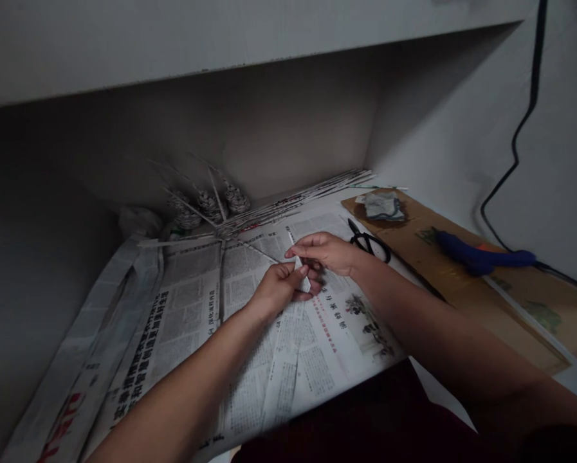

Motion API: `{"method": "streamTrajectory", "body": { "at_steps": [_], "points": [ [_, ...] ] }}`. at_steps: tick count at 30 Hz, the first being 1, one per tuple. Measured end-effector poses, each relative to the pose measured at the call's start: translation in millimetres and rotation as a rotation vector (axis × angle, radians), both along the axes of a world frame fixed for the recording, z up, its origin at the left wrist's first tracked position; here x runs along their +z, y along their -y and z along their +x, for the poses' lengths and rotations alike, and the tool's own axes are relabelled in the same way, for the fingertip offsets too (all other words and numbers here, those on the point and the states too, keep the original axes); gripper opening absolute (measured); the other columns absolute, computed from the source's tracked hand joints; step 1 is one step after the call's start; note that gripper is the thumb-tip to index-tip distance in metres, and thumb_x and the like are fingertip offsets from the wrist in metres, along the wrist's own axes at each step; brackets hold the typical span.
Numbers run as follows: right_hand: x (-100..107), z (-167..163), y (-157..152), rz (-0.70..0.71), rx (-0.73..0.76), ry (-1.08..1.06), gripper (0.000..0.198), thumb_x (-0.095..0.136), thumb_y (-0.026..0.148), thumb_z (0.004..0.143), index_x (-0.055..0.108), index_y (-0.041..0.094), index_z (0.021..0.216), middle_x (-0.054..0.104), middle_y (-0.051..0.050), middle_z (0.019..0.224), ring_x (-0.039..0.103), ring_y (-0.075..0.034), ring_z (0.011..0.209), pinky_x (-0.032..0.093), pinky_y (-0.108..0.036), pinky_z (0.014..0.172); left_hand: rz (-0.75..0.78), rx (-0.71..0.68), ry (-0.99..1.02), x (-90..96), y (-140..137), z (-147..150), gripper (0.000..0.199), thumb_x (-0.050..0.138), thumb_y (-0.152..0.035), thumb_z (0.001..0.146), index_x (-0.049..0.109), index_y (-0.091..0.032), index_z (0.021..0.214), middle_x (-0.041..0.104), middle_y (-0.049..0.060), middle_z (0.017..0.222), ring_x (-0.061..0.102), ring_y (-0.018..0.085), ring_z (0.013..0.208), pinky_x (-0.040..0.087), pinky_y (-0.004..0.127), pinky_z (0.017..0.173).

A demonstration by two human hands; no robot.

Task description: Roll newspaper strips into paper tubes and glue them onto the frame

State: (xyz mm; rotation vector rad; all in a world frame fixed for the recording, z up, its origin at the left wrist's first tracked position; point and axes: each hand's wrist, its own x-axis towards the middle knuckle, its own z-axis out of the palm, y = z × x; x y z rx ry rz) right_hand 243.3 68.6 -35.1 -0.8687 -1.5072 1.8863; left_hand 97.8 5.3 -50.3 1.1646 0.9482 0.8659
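Observation:
My left hand (282, 286) is closed, pinching a small folded piece of printed newspaper (302, 275) between thumb and fingers. Just above it, my right hand (330, 252) is closed too, its thumb and forefinger at the upper end of the same paper. A thin pale strip shows beside the right fingertips; whether it joins the paper I cannot tell. Behind the hands lies a cluster of crossed paper sticks (219, 233), one pointing toward my left hand. Newspaper sheets (192, 302) cover the surface beneath.
Black-handled scissors (371, 246) lie right of my hands. On a cardboard sheet (514, 315) are a blue glue gun (481, 256) with a cord and a grey folded cloth (383, 206). At the back stand woven paper cones (236, 199) beside a bundle of paper sticks (312, 193).

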Motion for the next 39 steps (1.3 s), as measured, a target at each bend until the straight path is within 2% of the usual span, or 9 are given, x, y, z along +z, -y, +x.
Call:
{"method": "streamTrajectory", "body": {
  "at_steps": [5,10,15,18,20,25,29,34,39],
  "points": [
    [-2.5,-1.7,-2.3,0.039,-0.223,-0.007,0.034,0.077,0.041,0.063,0.056,0.014,0.069,0.047,0.008,0.047,0.036,-0.002,0.033,0.026,-0.015,0.032,-0.021,-0.023,-0.006,0.2,2.5,1.5,0.039,0.061,-0.048,0.077,0.065,-0.01,0.086,0.067,0.01,0.082,0.065,0.017,0.074,0.054,0.03,0.065],
    [-1.9,0.1,-2.8,0.023,-0.025,0.037,0.037,0.071,0.044,0.07,0.065,0.012,0.087,0.055,0.004,0.051,0.044,-0.005,0.036,0.03,-0.016,0.034,-0.03,-0.003,0.022,0.6,2.2,0.7,0.037,0.062,-0.045,0.077,0.064,-0.01,0.09,0.067,0.01,0.083,0.065,0.018,0.073,0.055,0.032,0.066],
    [-2.3,-1.1,-2.3,0.032,-0.193,0.002,0.033,0.076,0.041,0.064,0.063,0.012,0.074,0.049,0.007,0.046,0.039,-0.003,0.035,0.029,-0.015,0.034,-0.05,-0.01,0.004,2.0,2.1,0.7,0.036,0.062,-0.044,0.077,0.064,-0.009,0.089,0.067,0.01,0.082,0.065,0.017,0.073,0.054,0.03,0.064],
    [-3.2,0.0,-2.3,0.008,-0.014,0.007,0.036,0.069,0.043,0.072,0.066,0.012,0.088,0.054,0.004,0.05,0.046,-0.005,0.037,0.033,-0.017,0.035,-0.052,-0.002,0.012,2.9,1.7,0.4,0.038,0.062,-0.045,0.078,0.064,-0.009,0.091,0.067,0.01,0.082,0.066,0.017,0.072,0.054,0.03,0.064],
    [-4.1,0.1,-2.3,-0.004,0.029,0.026,0.035,0.068,0.043,0.073,0.066,0.012,0.09,0.056,0.003,0.05,0.048,-0.007,0.037,0.035,-0.017,0.034,-0.046,0.007,0.012,3.6,1.5,0.3,0.038,0.062,-0.045,0.077,0.064,-0.009,0.091,0.067,0.009,0.081,0.066,0.017,0.071,0.055,0.03,0.064],
    [-4.3,-1.5,-2.2,-0.009,-0.172,0.003,0.034,0.076,0.042,0.064,0.06,0.014,0.074,0.049,0.007,0.045,0.041,-0.004,0.032,0.03,-0.016,0.03,-0.059,0.008,0.011,4.2,2.4,0.9,0.039,0.065,-0.047,0.074,0.064,-0.01,0.089,0.067,0.009,0.078,0.066,0.017,0.07,0.055,0.031,0.065],
    [-3.8,0.1,-2.2,-0.01,0.018,0.02,0.036,0.071,0.044,0.071,0.064,0.012,0.087,0.056,0.004,0.05,0.047,-0.006,0.035,0.035,-0.017,0.033,-0.049,0.006,0.009,3.2,2.8,1.1,0.04,0.063,-0.047,0.075,0.064,-0.01,0.092,0.068,0.009,0.082,0.066,0.016,0.069,0.055,0.032,0.065],
    [-4.9,-0.2,-1.5,0.008,-0.111,0.023,0.034,0.075,0.043,0.066,0.058,0.015,0.075,0.05,0.007,0.043,0.043,-0.006,0.031,0.032,-0.016,0.03,-0.058,-0.011,0.002,1.2,2.6,0.8,0.038,0.063,-0.045,0.077,0.063,-0.01,0.089,0.067,0.01,0.082,0.066,0.017,0.072,0.055,0.03,0.065],
    [-4.0,1.6,-2.1,-0.004,0.064,0.036,0.035,0.07,0.043,0.073,0.063,0.012,0.089,0.058,0.003,0.051,0.048,-0.006,0.036,0.035,-0.016,0.033,-0.056,-0.001,0.01,1.3,2.4,0.4,0.038,0.062,-0.045,0.077,0.064,-0.009,0.091,0.067,0.01,0.082,0.066,0.017,0.07,0.055,0.032,0.065]
  ]
}}
